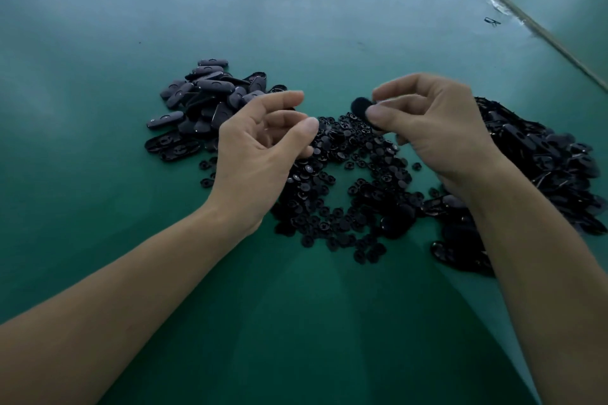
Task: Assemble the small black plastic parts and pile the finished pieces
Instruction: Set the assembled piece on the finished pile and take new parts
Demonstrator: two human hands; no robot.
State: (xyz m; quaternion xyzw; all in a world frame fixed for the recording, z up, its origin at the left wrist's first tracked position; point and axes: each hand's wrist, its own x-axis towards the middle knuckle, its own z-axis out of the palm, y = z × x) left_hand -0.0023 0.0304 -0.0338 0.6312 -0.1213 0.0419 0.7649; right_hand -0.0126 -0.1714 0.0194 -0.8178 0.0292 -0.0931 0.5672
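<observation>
Above the heap of small round parts (345,181), your right hand (437,131) pinches one black piece (360,108) between thumb and fingers; your left hand (260,148) hangs loosely curled, apparently empty. Judging by the modest left pile (204,102) against the larger right heap (543,158), most assembling seems left.
</observation>
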